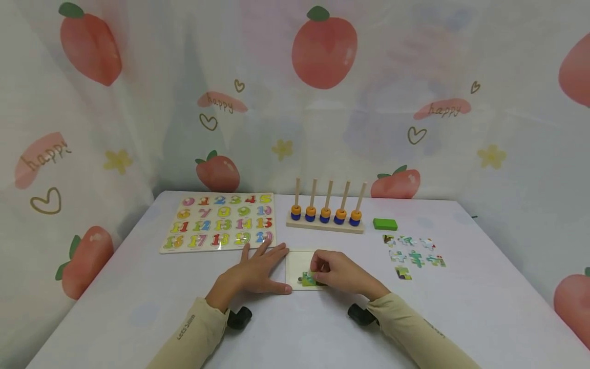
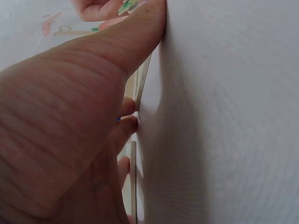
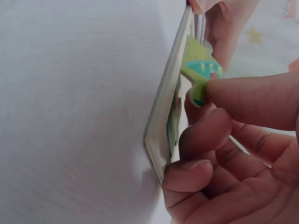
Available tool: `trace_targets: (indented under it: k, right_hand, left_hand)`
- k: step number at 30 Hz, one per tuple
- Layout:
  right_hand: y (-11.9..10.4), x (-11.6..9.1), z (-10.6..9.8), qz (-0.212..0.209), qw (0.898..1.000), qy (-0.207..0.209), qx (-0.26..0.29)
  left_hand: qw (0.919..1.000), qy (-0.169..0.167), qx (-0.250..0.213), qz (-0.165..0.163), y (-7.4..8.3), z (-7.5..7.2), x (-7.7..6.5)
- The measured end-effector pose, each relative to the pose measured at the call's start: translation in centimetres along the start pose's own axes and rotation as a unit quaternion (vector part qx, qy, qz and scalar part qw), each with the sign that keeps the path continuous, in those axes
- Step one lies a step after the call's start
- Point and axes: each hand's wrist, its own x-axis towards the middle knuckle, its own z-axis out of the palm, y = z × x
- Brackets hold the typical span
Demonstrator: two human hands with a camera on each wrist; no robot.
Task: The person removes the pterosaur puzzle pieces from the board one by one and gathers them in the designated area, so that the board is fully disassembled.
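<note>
A small white puzzle frame [image 1: 297,261] lies on the table between the two hands. My right hand [image 1: 343,271] pinches a green jigsaw piece [image 3: 201,63] between thumb and forefinger, tilted over the frame's near side. Another jigsaw piece [image 3: 174,121] lies inside the frame by its near right corner, mostly covered by the hand in the head view. My left hand [image 1: 258,269] lies with spread fingers at the frame's left edge, its thumb at the near left corner. Two of its other fingertips reach the lower edge of the number board [image 1: 198,247].
Several loose jigsaw pieces [image 1: 416,258] are spread out at the right. Behind the frame stands a wooden bead rack [image 1: 322,225] with upright pegs and orange and blue beads. A green block [image 1: 385,224] sits to the right of the rack.
</note>
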Motion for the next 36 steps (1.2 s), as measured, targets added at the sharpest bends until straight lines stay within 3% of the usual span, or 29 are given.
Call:
trace_targets:
  k: [8,16,36]
  right_hand:
    - [0.3,-0.1,-0.6,0.032,0.998,0.005,0.046]
    - [0.6,-0.4,-1.7,0.048,0.997,0.021,0.052]
    - [2.7,-4.6,-6.1,0.104,0.991,0.068,0.053]
  left_hand:
    - [1.0000,-0.001,-0.003,-0.003,0.1,0.0,0.0]
    - [1.0000,0.000,-0.005,-0.004,0.2,-0.2,0.0]
    - [1.0000,-0.005,-0.004,-0.003,0.1,-0.2,-0.1]
